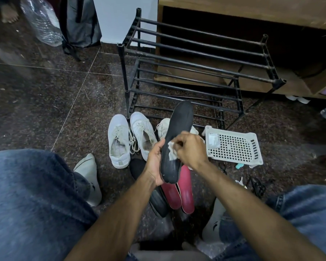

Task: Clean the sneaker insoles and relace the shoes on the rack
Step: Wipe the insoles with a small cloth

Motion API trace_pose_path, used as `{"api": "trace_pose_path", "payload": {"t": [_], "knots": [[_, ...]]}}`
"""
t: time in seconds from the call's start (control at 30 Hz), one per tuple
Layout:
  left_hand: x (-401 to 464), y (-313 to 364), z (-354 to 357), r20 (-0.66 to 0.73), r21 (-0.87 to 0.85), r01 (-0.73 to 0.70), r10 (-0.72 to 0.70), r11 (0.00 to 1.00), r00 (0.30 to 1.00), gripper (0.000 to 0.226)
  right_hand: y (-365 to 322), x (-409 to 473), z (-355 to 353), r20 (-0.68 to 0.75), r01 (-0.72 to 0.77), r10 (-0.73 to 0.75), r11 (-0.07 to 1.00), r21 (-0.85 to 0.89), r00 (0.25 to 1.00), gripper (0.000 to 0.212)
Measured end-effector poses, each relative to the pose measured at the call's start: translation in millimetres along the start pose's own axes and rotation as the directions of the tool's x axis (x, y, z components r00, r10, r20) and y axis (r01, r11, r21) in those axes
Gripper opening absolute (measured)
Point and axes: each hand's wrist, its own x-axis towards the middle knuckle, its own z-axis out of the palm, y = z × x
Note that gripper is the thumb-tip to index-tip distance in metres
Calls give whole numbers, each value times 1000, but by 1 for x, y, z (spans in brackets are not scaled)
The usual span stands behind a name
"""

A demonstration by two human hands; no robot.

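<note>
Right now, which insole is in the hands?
The black insole: the left hand grips it upright while the right hand presses a wipe on it. The two red insoles lie on the floor.

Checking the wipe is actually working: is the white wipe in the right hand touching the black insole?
Touching. The head view shows the right hand pressing the white wipe flat against the black insole, with no gap visible.

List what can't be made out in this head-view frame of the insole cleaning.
- Third white sneaker, head view: mostly hidden behind the black insole held by the left hand.
- White wipe: largely covered by the right hand and its fingers.
- Second black insole on the floor: partly hidden by the left forearm.
- Small items in the white basket: too small to identify.
</note>
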Motion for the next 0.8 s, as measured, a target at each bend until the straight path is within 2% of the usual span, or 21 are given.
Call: {"api": "trace_pose_path", "payload": {"t": [0.03, 0.1, 0.2, 0.33, 0.5, 0.63, 0.8], "knots": [[-1, -1, 1, -4, 7, 9, -9, 1000, 1000, 48, 2, 7, -2, -35, -62, 62, 998, 9, 997, 20], [-3, 1, 2, -11, 8, 20, -20, 1000, 1000, 45, 0, 7, -1, -22, -88, 88, 996, -16, 996, 20], [-3, 9, -2, -34, -13, -2, 2, 1000, 999, 48, -9, -25, 5, 142, 64, -51, 994, -85, 989, 26], [0, 12, -8, -61, -11, -3, 2, 1000, 998, 58, -2, -53, 8, 318, 244, -193, 961, -130, 928, 35], [1, 4, -9, -31, -1, -22, 22, 1000, 999, 47, 3, -25, 1, 273, 260, -190, 934, -245, 943, 24], [-2, 5, -5, -12, -10, -46, 46, 999, 999, 42, 2, -8, -3, 158, 114, -88, 980, -161, 984, 23], [-2, 15, -9, -20, -19, -64, 64, 998, 998, 57, -5, -51, 6, 267, 265, -247, 964, -33, 931, 22]]}}
